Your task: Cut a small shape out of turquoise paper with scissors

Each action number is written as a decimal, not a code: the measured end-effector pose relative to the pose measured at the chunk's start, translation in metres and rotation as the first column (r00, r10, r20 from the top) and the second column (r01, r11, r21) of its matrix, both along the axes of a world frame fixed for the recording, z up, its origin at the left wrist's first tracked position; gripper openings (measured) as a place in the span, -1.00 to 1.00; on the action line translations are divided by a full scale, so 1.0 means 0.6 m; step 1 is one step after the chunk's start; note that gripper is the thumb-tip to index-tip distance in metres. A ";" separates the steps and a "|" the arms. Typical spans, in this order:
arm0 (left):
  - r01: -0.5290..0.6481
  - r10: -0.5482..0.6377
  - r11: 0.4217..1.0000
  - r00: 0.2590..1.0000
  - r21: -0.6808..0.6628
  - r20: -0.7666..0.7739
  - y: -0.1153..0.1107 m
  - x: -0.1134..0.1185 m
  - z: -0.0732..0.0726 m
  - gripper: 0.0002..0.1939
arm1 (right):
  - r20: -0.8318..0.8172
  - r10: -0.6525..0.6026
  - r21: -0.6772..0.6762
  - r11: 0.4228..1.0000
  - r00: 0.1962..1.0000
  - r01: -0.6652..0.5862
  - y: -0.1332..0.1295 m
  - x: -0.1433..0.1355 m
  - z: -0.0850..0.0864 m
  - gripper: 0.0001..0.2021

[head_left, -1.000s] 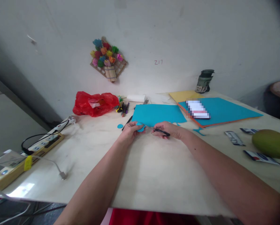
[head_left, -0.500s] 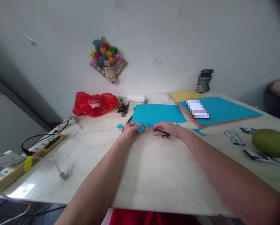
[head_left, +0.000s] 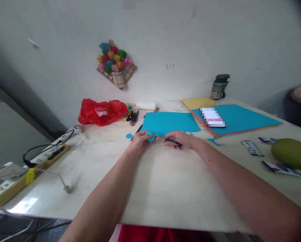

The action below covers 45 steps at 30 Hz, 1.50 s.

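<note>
Pinched in my left hand (head_left: 139, 142) is a small blue paper piece (head_left: 151, 137) with a rounded edge. My right hand (head_left: 176, 139) is closed around black-handled scissors (head_left: 173, 141), whose metal blades point left and meet the paper piece. Just behind both hands lies a blue sheet (head_left: 169, 121), its near edge cut away in places. A blue paper disc (head_left: 129, 135) rests on the table to the left of my left hand. Thin blue offcuts (head_left: 214, 140) lie to the right of my right hand.
A phone (head_left: 213, 117) lies on stacked coloured sheets (head_left: 248, 116) at right. Further right are a green mango-like fruit (head_left: 293, 154) and small packets (head_left: 252, 148). A red plastic bag (head_left: 102, 112) and several pens (head_left: 134, 117) sit at the back. A power strip (head_left: 43, 158) runs along the left.
</note>
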<state>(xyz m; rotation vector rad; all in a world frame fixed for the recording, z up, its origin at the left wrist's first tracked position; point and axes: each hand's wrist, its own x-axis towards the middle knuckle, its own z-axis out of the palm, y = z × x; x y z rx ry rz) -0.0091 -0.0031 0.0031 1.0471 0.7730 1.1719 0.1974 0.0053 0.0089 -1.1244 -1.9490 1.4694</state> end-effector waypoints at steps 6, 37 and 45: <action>-0.010 0.010 1.000 1.000 -0.008 0.002 0.000 0.000 0.000 -0.80 | 0.013 -0.025 0.005 1.000 1.000 0.025 -0.005 -0.004 0.005 -0.67; -0.002 0.002 1.000 1.000 -0.027 -0.012 -0.001 -0.001 0.002 -0.84 | -0.024 -0.023 0.004 1.000 0.999 0.023 0.002 -0.003 -0.006 -0.72; 0.006 -0.006 1.000 1.000 -0.022 -0.007 -0.001 -0.001 0.002 -0.85 | 0.007 -0.024 0.005 1.000 1.000 0.024 -0.001 -0.003 -0.003 -0.69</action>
